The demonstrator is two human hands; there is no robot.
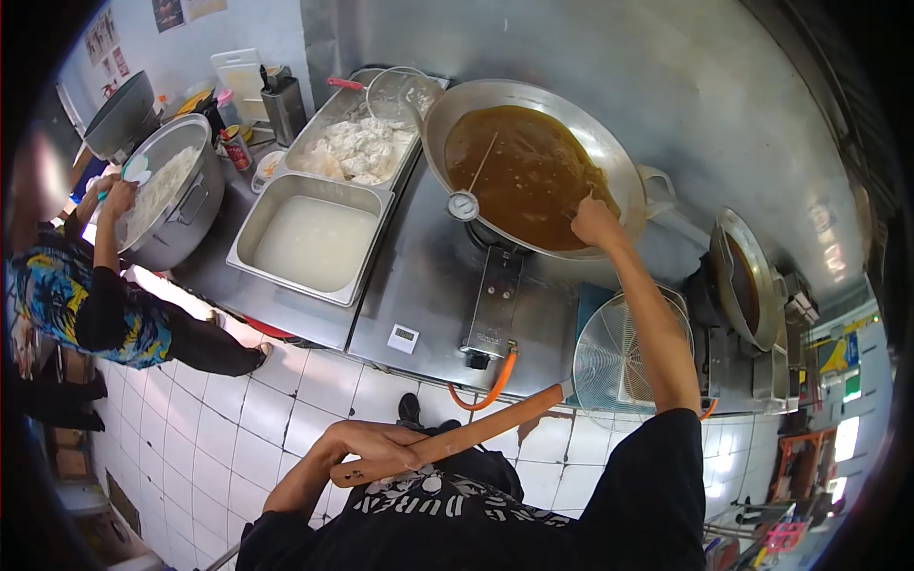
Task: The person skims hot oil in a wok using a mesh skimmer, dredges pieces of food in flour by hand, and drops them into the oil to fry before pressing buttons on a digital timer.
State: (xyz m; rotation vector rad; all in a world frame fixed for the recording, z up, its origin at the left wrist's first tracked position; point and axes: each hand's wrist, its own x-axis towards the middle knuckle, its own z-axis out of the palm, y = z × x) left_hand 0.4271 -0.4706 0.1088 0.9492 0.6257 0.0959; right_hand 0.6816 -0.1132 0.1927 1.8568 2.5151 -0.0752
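My left hand (pixel 381 443) is wrapped round the wooden handle of a long wire skimmer (pixel 481 428), held low across my body. The skimmer's round mesh lies to the right, at the counter's front edge, partly behind my right forearm. My right hand (pixel 598 225) is over the near right side of a large wok (pixel 621 143) filled with brown oil (pixel 519 157). Its fingers are closed, and whatever is in them is hidden. A dial thermometer (pixel 464 205) leans on the wok's left rim, its probe in the oil.
Left of the wok stand a metal pan of whitish liquid (pixel 309 246) and a tray of floury pieces (pixel 347 147) with a sieve (pixel 405 93). A small timer (pixel 404 337) and a gas burner (pixel 490 300) are in front. A second wok (pixel 766 324) stands right. A co-worker (pixel 105 295) handles a large pot (pixel 200 205).
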